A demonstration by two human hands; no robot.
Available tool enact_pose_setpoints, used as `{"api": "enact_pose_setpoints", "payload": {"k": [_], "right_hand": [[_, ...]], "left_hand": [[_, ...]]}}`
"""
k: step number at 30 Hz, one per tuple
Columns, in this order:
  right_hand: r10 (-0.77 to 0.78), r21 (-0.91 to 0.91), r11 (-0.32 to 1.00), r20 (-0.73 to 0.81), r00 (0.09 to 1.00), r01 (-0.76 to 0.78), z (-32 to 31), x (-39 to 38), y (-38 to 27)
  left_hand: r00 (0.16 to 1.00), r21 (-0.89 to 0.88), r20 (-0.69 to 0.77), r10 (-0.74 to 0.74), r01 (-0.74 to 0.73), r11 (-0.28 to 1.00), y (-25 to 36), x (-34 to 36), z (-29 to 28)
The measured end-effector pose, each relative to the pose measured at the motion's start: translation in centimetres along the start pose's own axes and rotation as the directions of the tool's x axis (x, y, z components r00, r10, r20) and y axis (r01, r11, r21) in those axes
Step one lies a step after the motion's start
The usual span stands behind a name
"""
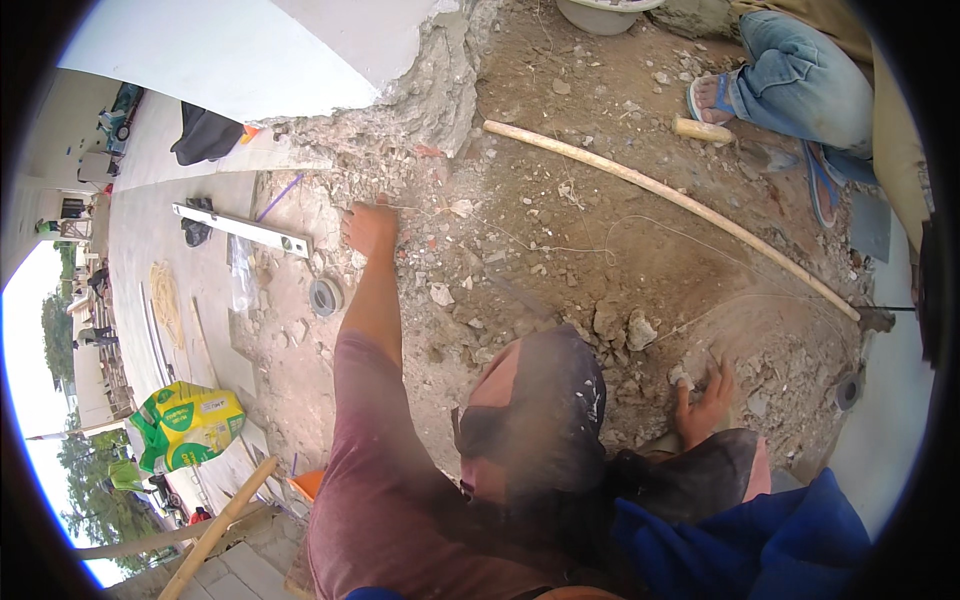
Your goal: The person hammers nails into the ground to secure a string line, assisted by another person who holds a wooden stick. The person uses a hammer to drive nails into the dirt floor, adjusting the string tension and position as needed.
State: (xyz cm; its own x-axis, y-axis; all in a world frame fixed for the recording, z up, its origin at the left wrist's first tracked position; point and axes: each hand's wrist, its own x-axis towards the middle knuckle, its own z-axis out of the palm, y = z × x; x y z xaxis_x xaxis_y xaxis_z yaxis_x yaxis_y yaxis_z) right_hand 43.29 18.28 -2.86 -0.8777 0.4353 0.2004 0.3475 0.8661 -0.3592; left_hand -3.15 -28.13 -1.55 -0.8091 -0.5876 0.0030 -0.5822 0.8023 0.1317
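My left hand point(370, 228) reaches out from a purple sleeve to broken rubble below a rough, broken wall end point(445, 85). Its fingers are bent down, and their tips cannot be made out clearly. Along the ground, a thin pale string point(520, 243) leads up to its thumb side. Beside that forearm lies a grey ring point(325, 297), perhaps a pipe end. My right hand point(708, 403) rests on loose soil with fingers spread, next to a small whitish stone point(682, 378). Dark cloth with pink panels point(545, 400) hides part of the right forearm.
A long wooden pole point(660, 190) crosses the dirt. At the right squats another person in jeans point(805, 85), near a short wooden handle point(702, 130). Left lie a spirit level point(243, 230) and a yellow-green bag point(190, 425). A pale basin point(605, 18) stands far off.
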Motion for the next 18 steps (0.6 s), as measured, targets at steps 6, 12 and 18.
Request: {"api": "enact_pose_setpoints", "payload": {"k": [6, 12, 18], "right_hand": [[0.123, -0.006, 0.992, -0.066, 0.990, -0.123, -0.6, 0.0, 0.1], [0.119, 0.026, 0.992, 0.095, 0.988, -0.122, -1.2, 1.6, 0.8], [0.182, 0.028, 0.982, 0.085, 0.980, -0.185, -1.9, -1.6, 0.8]], "left_hand": [[0.744, -0.003, -0.149, 0.651, -0.659, 0.752, 2.3, 2.5, 5.6], [0.686, -0.786, -0.247, 0.684, -0.555, 0.273, -0.7, 8.7, 8.6], [0.924, -0.219, -0.240, 0.297, -0.350, 0.911, 6.1, 1.7, 7.3]]}}
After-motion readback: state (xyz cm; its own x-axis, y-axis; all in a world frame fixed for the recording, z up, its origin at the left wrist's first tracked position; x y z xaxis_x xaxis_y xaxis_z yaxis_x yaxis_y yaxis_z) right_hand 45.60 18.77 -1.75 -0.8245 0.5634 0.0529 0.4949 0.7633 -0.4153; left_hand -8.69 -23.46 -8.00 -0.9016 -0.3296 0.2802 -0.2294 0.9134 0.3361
